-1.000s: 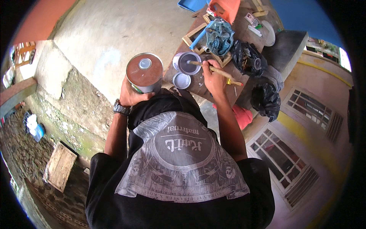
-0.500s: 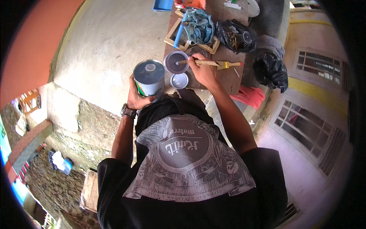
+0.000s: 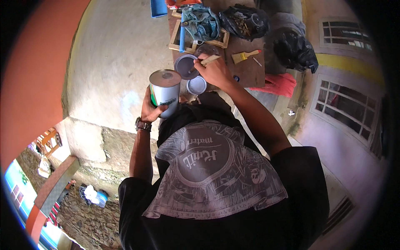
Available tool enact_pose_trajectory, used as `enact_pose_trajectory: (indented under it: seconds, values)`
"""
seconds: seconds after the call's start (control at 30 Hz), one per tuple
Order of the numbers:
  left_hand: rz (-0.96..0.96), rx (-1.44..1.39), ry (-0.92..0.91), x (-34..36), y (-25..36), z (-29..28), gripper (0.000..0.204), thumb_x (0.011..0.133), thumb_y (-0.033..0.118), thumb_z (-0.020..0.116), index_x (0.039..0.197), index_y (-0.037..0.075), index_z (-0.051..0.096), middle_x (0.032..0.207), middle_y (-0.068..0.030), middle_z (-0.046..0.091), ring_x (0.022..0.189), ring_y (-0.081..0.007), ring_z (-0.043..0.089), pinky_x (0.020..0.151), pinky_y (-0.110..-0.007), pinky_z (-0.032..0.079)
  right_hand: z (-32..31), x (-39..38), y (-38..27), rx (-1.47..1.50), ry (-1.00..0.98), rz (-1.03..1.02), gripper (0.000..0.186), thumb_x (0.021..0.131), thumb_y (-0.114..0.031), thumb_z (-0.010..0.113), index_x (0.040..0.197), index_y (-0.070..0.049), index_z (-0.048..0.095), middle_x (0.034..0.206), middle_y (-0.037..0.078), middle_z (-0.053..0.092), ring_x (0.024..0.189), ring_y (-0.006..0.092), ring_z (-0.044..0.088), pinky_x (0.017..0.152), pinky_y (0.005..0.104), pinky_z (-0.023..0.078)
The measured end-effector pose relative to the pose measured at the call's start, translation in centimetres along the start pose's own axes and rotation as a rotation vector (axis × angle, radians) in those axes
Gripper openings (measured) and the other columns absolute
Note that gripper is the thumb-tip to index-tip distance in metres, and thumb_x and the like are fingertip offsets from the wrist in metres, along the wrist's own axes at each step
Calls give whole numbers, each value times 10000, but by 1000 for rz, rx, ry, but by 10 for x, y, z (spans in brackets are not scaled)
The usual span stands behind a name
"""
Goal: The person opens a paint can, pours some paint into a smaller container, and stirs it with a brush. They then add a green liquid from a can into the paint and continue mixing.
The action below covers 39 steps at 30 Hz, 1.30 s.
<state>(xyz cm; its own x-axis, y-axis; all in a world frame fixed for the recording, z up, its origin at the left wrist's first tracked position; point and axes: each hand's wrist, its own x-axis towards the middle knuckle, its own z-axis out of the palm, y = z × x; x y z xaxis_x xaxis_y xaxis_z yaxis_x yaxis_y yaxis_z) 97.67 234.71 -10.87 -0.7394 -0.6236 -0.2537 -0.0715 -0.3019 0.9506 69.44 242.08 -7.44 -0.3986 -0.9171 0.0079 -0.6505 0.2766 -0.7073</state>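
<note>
My left hand [image 3: 151, 109] is wrapped round a tall metal can [image 3: 166, 96] with a white and green label, held close to my lap. Its round top faces up. In my right hand [image 3: 217, 73] a pale wooden stick [image 3: 210, 60] is gripped, its lower end inside an open round tin [image 3: 180, 66] with a dark greyish inside. Just below that tin lies a small round grey lid or shallow dish [image 3: 196, 85]. A paintbrush [image 3: 246, 56] with a yellow handle rests on the wooden table to the right of my right hand.
The wooden table [image 3: 252, 76] also bears wooden frames [image 3: 176, 38], a bunched blue-green cloth [image 3: 201, 23] and a black plastic bag [image 3: 246, 21] with scraps inside. Another black bag [image 3: 295, 51] and a red cloth [image 3: 276, 85] are at its right. A blue tray [image 3: 158, 8] lies at the far side.
My right hand has turned and moved nearer the open tin, the stick now more upright in it. The can in my left hand shows more of its side. The whole view has shifted a little.
</note>
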Motion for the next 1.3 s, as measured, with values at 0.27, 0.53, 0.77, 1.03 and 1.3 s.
enact_pose_trajectory:
  seconds: [0.27, 0.53, 0.77, 1.03, 1.3]
  values:
    - [-147, 208, -159, 25, -11, -14, 910, 616, 141, 760, 1392, -17, 313, 1267, -165, 540, 1198, -278, 531, 1025, -403, 430, -1, -5, 5, -11, 98, -23, 245, 868, -274, 637, 795, -41, 622, 718, 212, 649, 670, 411, 637, 631, 476, 516]
    - [-189, 302, -281, 45, 1, -12, 856, 668, 301, 703, 1376, -18, 344, 1234, -173, 558, 1149, -277, 553, 979, -397, 449, 5, -10, 15, -86, 256, -184, 211, 848, -245, 652, 858, -35, 666, 703, 199, 656, 643, 387, 648, 593, 455, 525]
    - [-223, 323, -351, 53, 9, -17, 824, 736, 350, 659, 1406, -20, 355, 1283, -184, 544, 1178, -267, 537, 1007, -400, 423, -7, -15, 8, 62, 247, -168, 213, 850, -228, 650, 824, -17, 658, 696, 195, 654, 639, 386, 647, 595, 465, 525]
    - [-288, 224, -400, 55, 36, -5, 822, 773, 378, 633, 1423, -39, 352, 1334, -178, 522, 1210, -267, 524, 1033, -389, 401, -9, -23, 10, 27, 259, -172, 248, 858, -237, 646, 881, 10, 654, 690, 222, 638, 651, 412, 638, 624, 486, 517]
    - [-447, 175, -429, 67, 32, -19, 828, 797, 404, 635, 1437, -35, 345, 1354, -163, 514, 1225, -252, 516, 1045, -371, 395, -28, -25, -4, 86, 115, -52, 283, 865, -248, 636, 854, 32, 673, 723, 234, 645, 681, 404, 642, 668, 471, 527]
